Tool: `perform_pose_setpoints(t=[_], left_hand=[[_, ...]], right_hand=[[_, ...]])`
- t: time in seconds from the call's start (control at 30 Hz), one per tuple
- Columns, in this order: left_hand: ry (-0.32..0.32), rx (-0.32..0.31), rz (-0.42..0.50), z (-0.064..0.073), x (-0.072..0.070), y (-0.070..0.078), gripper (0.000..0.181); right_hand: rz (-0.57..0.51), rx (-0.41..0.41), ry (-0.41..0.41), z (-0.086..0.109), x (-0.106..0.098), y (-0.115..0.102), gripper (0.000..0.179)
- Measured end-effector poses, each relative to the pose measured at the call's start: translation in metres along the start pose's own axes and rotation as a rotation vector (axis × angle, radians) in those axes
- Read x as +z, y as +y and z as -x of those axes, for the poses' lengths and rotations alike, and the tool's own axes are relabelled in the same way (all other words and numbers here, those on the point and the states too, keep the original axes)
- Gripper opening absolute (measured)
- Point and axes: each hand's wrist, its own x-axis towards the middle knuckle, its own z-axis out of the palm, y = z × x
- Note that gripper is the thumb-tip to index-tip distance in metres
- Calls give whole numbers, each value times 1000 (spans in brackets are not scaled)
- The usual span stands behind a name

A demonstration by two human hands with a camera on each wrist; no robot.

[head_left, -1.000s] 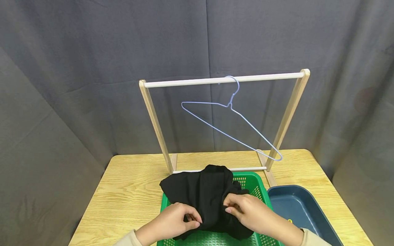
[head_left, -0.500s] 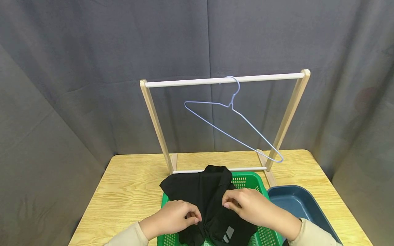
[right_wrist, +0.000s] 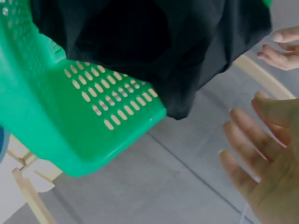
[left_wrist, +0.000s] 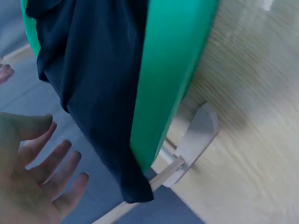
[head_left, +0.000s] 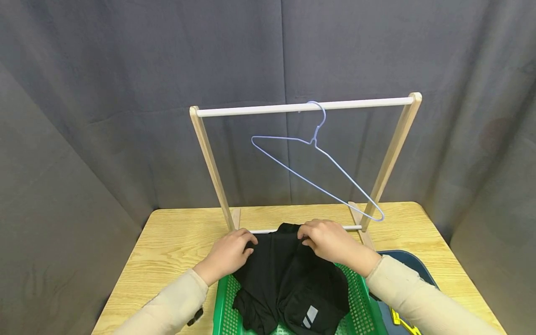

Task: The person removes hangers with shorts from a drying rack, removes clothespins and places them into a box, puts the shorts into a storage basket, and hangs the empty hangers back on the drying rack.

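Note:
A black garment with a pale slanted-stripe print lies bunched in the green basket, and part of it drapes over the far rim. My left hand is over the garment's far left edge. In the left wrist view the fingers of that hand are spread and stand apart from the black cloth. My right hand is above the garment's far right part. The right wrist view has this hand with loosely bent fingers, a gap between them and the cloth.
Behind the basket stands a wooden rack with a white top rail, on which a light purple hanger hangs. A dark blue tray holding yellow items is at the right, partly under my sleeve.
Both hands have let go of the garment's near part and moved forward to its far edge. The near part has dropped open into the basket, so the pale print shows.

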Motion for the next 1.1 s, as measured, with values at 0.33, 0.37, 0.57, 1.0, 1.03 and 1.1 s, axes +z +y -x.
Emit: perform_pose_setpoints(t=[0.33, 0.37, 0.57, 1.0, 1.03, 1.1], left_hand=[[1, -102, -93, -25, 17, -17, 30], [0, -101, -103, -26, 18, -19, 29], [31, -87, -105, -34, 24, -24, 19], [149, -98, -114, -35, 23, -25, 9], [154, -89, -121, -32, 23, -23, 10], [166, -57, -137, -25, 21, -17, 12]], right_hand=[[60, 163, -212, -28, 30, 8, 32], [58, 178, -230, -29, 32, 8, 32], [45, 207, -201, -33, 43, 15, 25], [161, 49, 35, -32, 54, 22, 25], [166, 35, 49, -31, 51, 21, 26], [181, 6, 67, -26, 45, 17, 28]])
